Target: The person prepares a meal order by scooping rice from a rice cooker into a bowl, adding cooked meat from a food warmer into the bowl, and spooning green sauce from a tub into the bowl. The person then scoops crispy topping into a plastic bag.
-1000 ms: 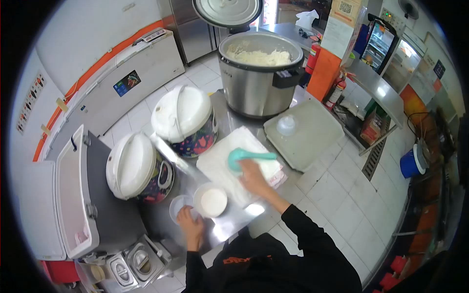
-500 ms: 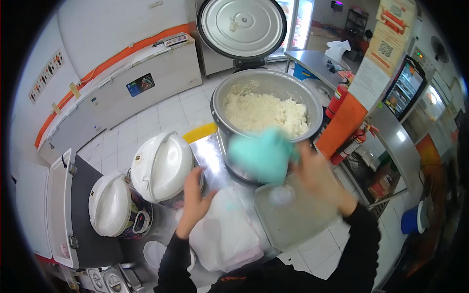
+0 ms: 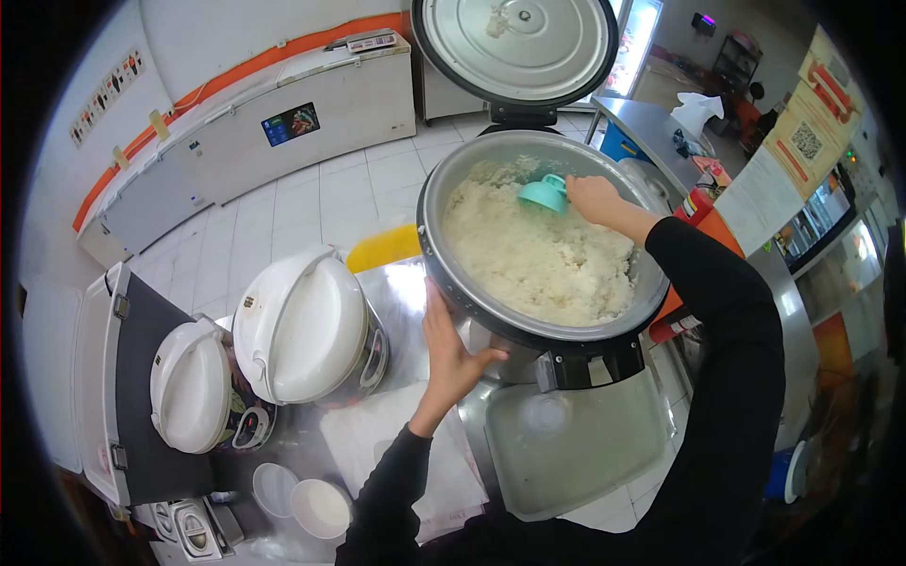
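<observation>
A large rice cooker (image 3: pixel 451 300) stands with its round lid (image 3: pixel 528 47) raised and its metal inner pot holding white rice (image 3: pixel 538 255). Inside the pot, a teal cup (image 3: pixel 543 194) with a handle rests against the rice near the far side. My right hand (image 3: pixel 595 200) is closed around the cup's handle. Against the near left side of the cooker lies my left hand (image 3: pixel 451 354), thumb and fingers spread, holding nothing. Below it a white cloth or sheet (image 3: pixel 406 443) covers part of the metal table.
Two white-lidded containers (image 3: pixel 302 325) stand at left beside an open cooler box (image 3: pixel 109 387). A tray of cloudy water (image 3: pixel 576 443) sits at the near right. Small white tubs (image 3: pixel 321 507) are near me. Fire extinguishers (image 3: pixel 696 203) stand right of the cooker.
My right hand has carried the teal cup from above the water tray forward into the rice pot. My left hand has moved right, onto the cooker's side. The view has shifted.
</observation>
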Demonstrator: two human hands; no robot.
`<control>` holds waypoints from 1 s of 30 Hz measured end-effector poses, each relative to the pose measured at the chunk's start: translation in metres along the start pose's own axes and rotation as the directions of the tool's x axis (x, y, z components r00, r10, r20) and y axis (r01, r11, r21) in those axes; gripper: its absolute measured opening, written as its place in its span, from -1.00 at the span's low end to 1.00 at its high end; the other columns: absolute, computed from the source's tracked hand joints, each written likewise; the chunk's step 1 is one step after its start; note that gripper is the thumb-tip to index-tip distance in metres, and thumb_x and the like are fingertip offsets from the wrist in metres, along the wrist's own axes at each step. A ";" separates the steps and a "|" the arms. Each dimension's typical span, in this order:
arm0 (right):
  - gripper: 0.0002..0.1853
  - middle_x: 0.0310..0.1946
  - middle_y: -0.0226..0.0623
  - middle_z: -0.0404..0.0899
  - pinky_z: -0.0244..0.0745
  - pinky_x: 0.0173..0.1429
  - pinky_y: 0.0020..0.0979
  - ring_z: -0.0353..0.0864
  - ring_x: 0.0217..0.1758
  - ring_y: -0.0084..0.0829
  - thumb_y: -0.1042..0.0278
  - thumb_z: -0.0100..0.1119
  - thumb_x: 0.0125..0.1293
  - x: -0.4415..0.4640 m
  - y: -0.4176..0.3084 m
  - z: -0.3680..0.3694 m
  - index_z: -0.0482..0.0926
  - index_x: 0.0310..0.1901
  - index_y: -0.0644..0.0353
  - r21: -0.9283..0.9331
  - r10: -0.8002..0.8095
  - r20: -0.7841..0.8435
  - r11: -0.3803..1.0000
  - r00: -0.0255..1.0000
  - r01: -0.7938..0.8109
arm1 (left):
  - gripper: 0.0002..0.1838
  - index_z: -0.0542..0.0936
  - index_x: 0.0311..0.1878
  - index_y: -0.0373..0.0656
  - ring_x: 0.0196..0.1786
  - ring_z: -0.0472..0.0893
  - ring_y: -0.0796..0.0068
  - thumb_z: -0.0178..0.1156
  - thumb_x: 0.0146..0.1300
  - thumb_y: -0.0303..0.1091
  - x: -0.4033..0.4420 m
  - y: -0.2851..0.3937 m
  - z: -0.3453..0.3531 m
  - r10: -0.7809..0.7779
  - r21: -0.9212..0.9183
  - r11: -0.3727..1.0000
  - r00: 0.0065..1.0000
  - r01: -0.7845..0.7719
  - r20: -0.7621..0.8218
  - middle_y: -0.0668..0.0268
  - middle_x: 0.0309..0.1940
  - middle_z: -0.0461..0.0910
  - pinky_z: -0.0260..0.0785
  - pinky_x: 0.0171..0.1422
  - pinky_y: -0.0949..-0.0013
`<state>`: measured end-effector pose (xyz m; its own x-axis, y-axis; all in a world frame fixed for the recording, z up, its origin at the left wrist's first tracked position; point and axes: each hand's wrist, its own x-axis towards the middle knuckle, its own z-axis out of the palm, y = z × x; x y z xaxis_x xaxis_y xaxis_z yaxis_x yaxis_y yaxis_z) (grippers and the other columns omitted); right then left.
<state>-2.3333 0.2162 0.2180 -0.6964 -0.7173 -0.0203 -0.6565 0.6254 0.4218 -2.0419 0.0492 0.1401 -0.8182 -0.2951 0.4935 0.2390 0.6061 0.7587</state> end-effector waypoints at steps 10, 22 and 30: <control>-0.49 -0.39 0.11 0.48 0.44 -0.31 -0.19 0.53 -0.30 -0.07 0.61 0.04 -0.18 -0.020 -0.042 -0.040 0.26 -0.06 0.45 0.249 -0.176 0.301 0.963 0.937 0.101 | 0.40 -0.28 0.27 -0.43 0.28 0.03 -0.01 0.51 -0.59 -0.22 0.000 0.001 -0.001 -0.044 0.044 0.998 0.999 0.045 -0.007 -0.11 0.28 -0.15 -0.07 0.30 0.19; -0.56 -0.54 0.12 0.42 0.37 -0.36 -0.15 0.49 -0.43 0.01 0.57 0.00 -0.15 -0.087 -0.054 -0.086 0.19 -0.13 0.40 0.567 -0.451 0.295 0.792 0.842 0.225 | 0.39 -0.26 0.28 -0.38 0.24 0.08 -0.01 0.50 -0.59 -0.22 -0.001 0.001 0.000 -0.076 0.003 0.997 0.997 0.076 -0.012 -0.10 0.29 -0.12 -0.10 0.26 0.16; -0.59 -0.55 0.12 0.42 0.36 -0.32 -0.14 0.47 -0.42 0.06 0.53 -0.01 -0.10 -0.123 -0.059 -0.109 0.17 -0.15 0.37 0.538 -0.408 0.198 0.806 0.891 0.249 | 0.39 -0.28 0.28 -0.37 0.27 0.05 0.00 0.50 -0.59 -0.23 0.000 0.001 -0.001 -0.100 -0.003 0.995 0.995 0.100 0.006 -0.09 0.28 -0.11 -0.13 0.28 0.16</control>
<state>-2.1774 0.2338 0.2948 -0.4107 -0.8333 -0.3699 -0.8580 0.4905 -0.1524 -2.0416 0.0492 0.1411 -0.8408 -0.3499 0.4131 0.1579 0.5714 0.8053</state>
